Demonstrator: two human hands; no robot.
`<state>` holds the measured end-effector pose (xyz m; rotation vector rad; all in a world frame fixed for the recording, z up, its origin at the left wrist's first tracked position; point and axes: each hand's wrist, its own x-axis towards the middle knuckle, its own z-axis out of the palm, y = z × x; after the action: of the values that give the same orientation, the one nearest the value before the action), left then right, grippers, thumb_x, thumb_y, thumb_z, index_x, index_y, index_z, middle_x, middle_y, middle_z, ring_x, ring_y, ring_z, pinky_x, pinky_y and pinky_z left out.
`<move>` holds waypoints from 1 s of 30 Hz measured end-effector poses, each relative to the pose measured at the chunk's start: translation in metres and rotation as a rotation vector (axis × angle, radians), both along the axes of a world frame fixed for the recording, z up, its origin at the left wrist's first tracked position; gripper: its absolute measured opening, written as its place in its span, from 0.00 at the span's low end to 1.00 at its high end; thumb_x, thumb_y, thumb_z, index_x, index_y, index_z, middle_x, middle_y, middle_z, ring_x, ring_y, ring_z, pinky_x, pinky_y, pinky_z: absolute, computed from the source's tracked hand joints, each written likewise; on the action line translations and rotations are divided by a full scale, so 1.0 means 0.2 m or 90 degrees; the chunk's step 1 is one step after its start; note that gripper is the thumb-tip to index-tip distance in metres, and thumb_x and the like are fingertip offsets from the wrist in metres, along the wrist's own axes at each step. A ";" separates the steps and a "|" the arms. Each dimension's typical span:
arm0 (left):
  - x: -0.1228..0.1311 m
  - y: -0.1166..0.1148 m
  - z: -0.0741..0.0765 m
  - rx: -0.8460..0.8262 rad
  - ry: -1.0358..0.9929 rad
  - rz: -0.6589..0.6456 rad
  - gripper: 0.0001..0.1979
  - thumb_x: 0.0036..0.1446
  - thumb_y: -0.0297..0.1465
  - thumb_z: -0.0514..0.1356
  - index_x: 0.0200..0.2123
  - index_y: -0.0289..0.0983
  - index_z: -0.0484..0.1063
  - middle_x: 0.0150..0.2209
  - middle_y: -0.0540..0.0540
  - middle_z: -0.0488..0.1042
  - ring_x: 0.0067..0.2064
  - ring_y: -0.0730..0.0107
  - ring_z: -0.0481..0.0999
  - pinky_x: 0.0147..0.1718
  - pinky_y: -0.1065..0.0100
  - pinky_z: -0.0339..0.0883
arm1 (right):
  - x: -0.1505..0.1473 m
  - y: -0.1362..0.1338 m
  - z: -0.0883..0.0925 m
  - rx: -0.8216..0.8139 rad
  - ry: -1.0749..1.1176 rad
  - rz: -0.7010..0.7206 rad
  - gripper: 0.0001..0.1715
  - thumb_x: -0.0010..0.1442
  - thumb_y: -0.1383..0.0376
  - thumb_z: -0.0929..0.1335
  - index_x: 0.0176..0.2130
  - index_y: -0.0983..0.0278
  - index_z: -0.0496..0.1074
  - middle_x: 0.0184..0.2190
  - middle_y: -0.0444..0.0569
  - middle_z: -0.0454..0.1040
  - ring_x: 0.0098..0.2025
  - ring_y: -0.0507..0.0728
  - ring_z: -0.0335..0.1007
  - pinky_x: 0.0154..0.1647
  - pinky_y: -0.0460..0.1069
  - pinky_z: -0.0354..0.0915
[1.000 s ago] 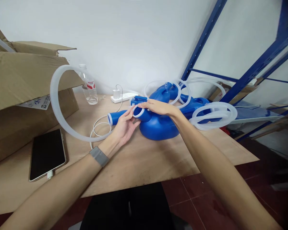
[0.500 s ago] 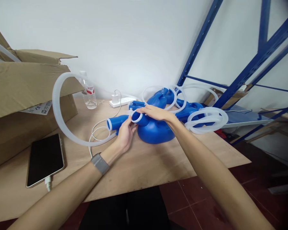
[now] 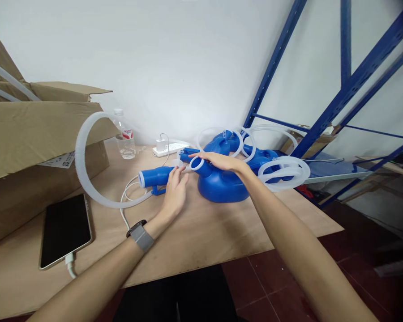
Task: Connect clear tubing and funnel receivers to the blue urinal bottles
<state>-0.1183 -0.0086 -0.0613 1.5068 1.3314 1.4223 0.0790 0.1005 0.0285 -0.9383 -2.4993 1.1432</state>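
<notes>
A rounded blue plastic bottle (image 3: pixel 223 188) stands on the table, its short neck with a white rim tilted up toward me. My right hand (image 3: pixel 220 161) rests over its top and neck with the fingers stretched out flat; the thumb is hidden. To the left lies a blue plastic funnel-like spout (image 3: pixel 156 175) with a white rim and a small handle. Against its right end is my left hand (image 3: pixel 175 192), fingers extended and apart, not wrapped round it. A clear corrugated hose (image 3: pixel 82 156) loops up on the left and passes behind the spout.
More blue bottles (image 3: pixel 218 144) with coiled clear hoses (image 3: pixel 285 172) lie behind and right. A cardboard box (image 3: pixel 36 134), a tablet (image 3: pixel 66 232) on a cable, a water bottle (image 3: pixel 126 145) and a power strip (image 3: pixel 174 148) surround the left side. Blue shelving (image 3: pixel 278 58) stands at right.
My left hand has come off the bottle's neck and moved left to the spout. The bottle and spout now sit farther apart. My right hand stays on the bottle.
</notes>
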 end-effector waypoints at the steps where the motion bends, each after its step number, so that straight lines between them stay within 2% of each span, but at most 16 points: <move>1: 0.00 -0.01 0.01 0.010 0.015 0.017 0.20 0.68 0.37 0.55 0.60 0.38 0.71 0.68 0.35 0.62 0.69 0.50 0.65 0.69 0.47 0.56 | 0.00 0.00 0.00 -0.014 -0.015 -0.012 0.35 0.75 0.49 0.55 0.70 0.59 0.67 0.72 0.47 0.61 0.72 0.58 0.60 0.78 0.55 0.54; 3: 0.01 -0.05 0.04 0.034 0.066 0.036 0.17 0.65 0.32 0.56 0.55 0.37 0.73 0.61 0.36 0.68 0.58 0.54 0.74 0.63 0.50 0.64 | -0.01 0.01 0.01 -0.044 -0.047 -0.056 0.37 0.75 0.47 0.54 0.70 0.62 0.67 0.67 0.50 0.68 0.67 0.59 0.67 0.73 0.54 0.61; 6: 0.01 -0.08 0.07 0.094 0.225 0.036 0.15 0.65 0.29 0.54 0.53 0.37 0.73 0.52 0.39 0.75 0.44 0.58 0.77 0.49 0.55 0.71 | -0.02 0.04 0.02 -0.056 -0.107 -0.110 0.45 0.72 0.38 0.53 0.68 0.63 0.69 0.60 0.51 0.75 0.62 0.60 0.72 0.68 0.51 0.67; 9: 0.02 -0.10 0.07 0.135 0.354 0.018 0.15 0.65 0.26 0.53 0.52 0.38 0.73 0.48 0.40 0.77 0.44 0.56 0.78 0.45 0.57 0.71 | -0.05 0.12 0.03 -0.052 -0.242 -0.159 0.54 0.65 0.29 0.56 0.66 0.64 0.72 0.58 0.55 0.75 0.61 0.63 0.72 0.66 0.52 0.68; 12: 0.04 -0.10 0.04 0.132 0.383 0.005 0.14 0.65 0.26 0.53 0.51 0.38 0.72 0.48 0.40 0.78 0.47 0.54 0.79 0.46 0.57 0.71 | -0.14 0.22 0.05 -0.049 -0.278 -0.141 0.56 0.63 0.27 0.59 0.67 0.64 0.72 0.62 0.56 0.72 0.64 0.65 0.70 0.68 0.54 0.66; 16: 0.04 -0.10 0.02 0.127 0.388 0.007 0.16 0.66 0.26 0.52 0.54 0.37 0.71 0.51 0.39 0.77 0.49 0.52 0.79 0.46 0.56 0.72 | -0.31 0.31 0.02 -0.070 -0.189 -0.057 0.47 0.70 0.34 0.56 0.70 0.59 0.68 0.65 0.52 0.70 0.63 0.60 0.71 0.68 0.50 0.67; 19: 0.03 -0.09 0.02 0.103 0.390 0.034 0.18 0.66 0.27 0.52 0.56 0.36 0.70 0.55 0.36 0.75 0.42 0.55 0.80 0.44 0.54 0.72 | -0.40 0.33 -0.04 -0.097 -0.236 -0.031 0.40 0.70 0.36 0.59 0.68 0.52 0.70 0.66 0.50 0.68 0.63 0.58 0.71 0.67 0.51 0.67; 21: 0.02 -0.09 0.03 0.085 0.391 0.055 0.18 0.66 0.28 0.52 0.57 0.36 0.70 0.58 0.35 0.73 0.36 0.59 0.79 0.40 0.55 0.72 | -0.42 0.34 -0.08 -0.081 -0.224 -0.003 0.36 0.69 0.39 0.63 0.64 0.53 0.74 0.67 0.49 0.67 0.62 0.57 0.71 0.67 0.49 0.66; 23: 0.02 -0.09 0.04 0.092 0.389 0.061 0.19 0.66 0.28 0.52 0.58 0.35 0.70 0.59 0.35 0.72 0.35 0.61 0.79 0.38 0.55 0.72 | -0.41 0.34 -0.11 -0.068 -0.175 0.020 0.33 0.67 0.44 0.68 0.63 0.57 0.75 0.65 0.50 0.68 0.56 0.54 0.74 0.63 0.47 0.68; 25: 0.03 -0.10 0.04 0.125 0.383 0.050 0.18 0.66 0.27 0.52 0.56 0.35 0.71 0.56 0.37 0.74 0.39 0.58 0.80 0.38 0.56 0.72 | -0.40 0.34 -0.11 -0.067 -0.126 0.013 0.33 0.65 0.52 0.72 0.65 0.60 0.73 0.58 0.53 0.73 0.45 0.50 0.74 0.54 0.46 0.72; 27: 0.03 -0.10 0.03 0.165 0.377 0.029 0.15 0.65 0.26 0.53 0.53 0.36 0.72 0.50 0.39 0.78 0.41 0.56 0.81 0.38 0.58 0.72 | -0.40 0.33 -0.09 -0.065 -0.064 -0.014 0.35 0.62 0.60 0.73 0.66 0.62 0.71 0.51 0.51 0.74 0.37 0.47 0.71 0.45 0.45 0.73; 30: 0.04 -0.09 0.01 0.209 0.372 0.003 0.12 0.65 0.25 0.54 0.48 0.37 0.73 0.43 0.43 0.81 0.40 0.58 0.81 0.38 0.59 0.73 | -0.40 0.32 -0.03 -0.009 0.076 -0.067 0.33 0.62 0.67 0.68 0.65 0.62 0.71 0.45 0.50 0.73 0.36 0.48 0.67 0.40 0.44 0.73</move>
<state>-0.1103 -0.0273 -0.0601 2.2619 1.4729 1.2953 -0.0014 0.1642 0.0218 -0.9639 -2.3231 1.1491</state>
